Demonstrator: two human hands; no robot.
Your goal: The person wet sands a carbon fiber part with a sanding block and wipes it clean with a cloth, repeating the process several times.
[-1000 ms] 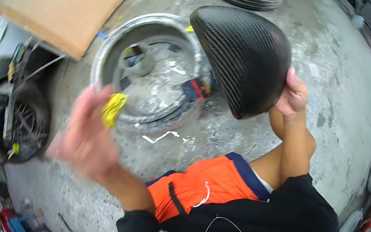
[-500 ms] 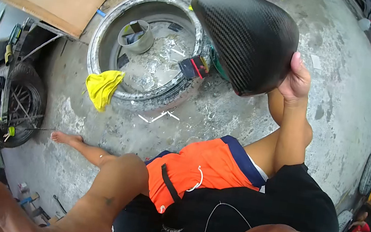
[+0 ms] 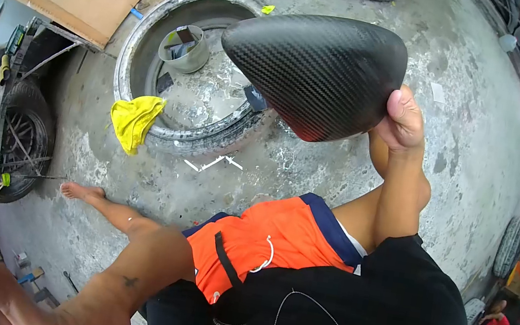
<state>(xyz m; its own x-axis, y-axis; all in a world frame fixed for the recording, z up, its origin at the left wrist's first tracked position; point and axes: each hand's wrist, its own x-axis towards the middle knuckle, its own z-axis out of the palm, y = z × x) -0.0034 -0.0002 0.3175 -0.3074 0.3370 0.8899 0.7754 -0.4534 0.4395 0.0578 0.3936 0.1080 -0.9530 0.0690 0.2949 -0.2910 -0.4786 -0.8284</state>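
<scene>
Gripping a black carbon-weave teardrop shell by its edge in the right hand, raised over the grey tyre ring. Best keep thumb firm, shell level, clear of the yellow cloth on that ring. Cannot tell the left hand's state: out of frame.

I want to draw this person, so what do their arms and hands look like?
The right hand is bare, with no glove, watch or ring showing. A black sleeve covers that upper arm. The left arm is bare too, with a small dark mark, maybe a tattoo; its hand is out of view.
</scene>
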